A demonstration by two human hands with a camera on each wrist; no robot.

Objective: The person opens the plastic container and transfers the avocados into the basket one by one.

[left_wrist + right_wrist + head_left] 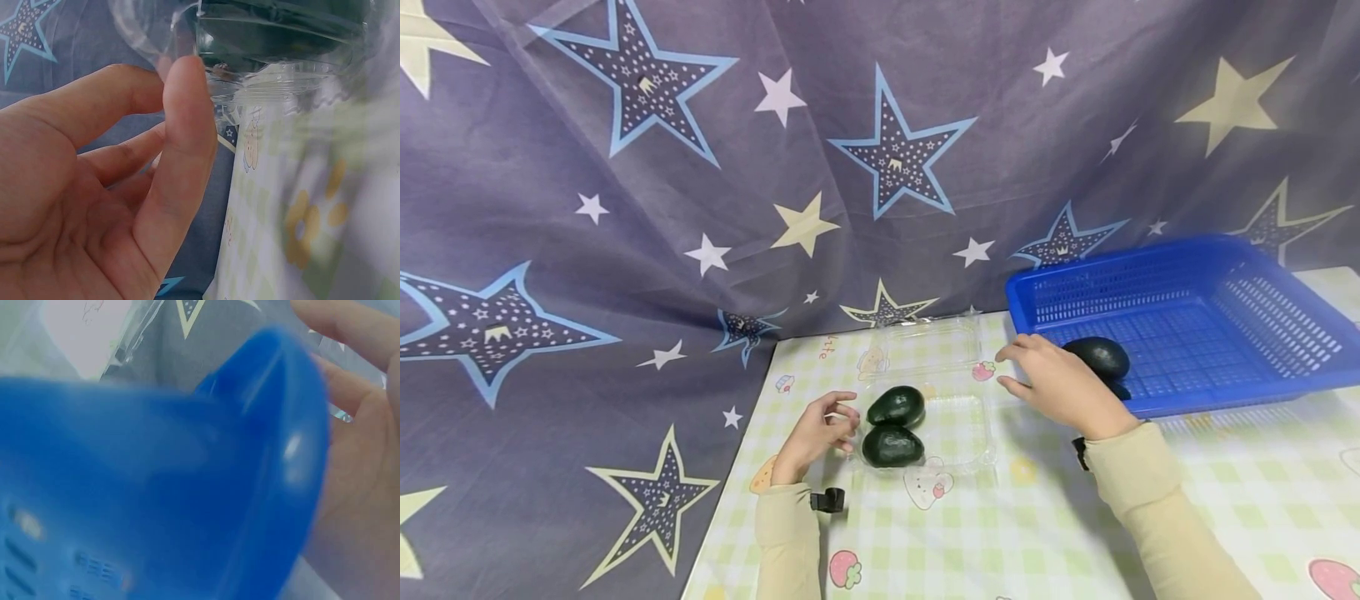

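Two dark green avocados [897, 407] lie in the left half of a clear plastic clamshell box [958, 429]. Its lid [928, 343] is folded back towards the curtain. My left hand [815, 433] is at the box's left side, fingers loosely bent, fingertips right at the rim. In the left wrist view, a finger [187, 106] overlaps the clear plastic, with dark fruit behind it. My right hand [1060, 379] holds nothing; it hovers by the near left side of a blue basket [1232, 387], fingers spread towards the box. Another avocado [1101, 357] in the basket partly covers one more.
A checked, printed tablecloth [925, 542] covers the table. Behind it hangs a grey curtain [820, 150] with stars. The blue basket's slotted walls rise along the table's back right, and its rim fills much of the right wrist view.
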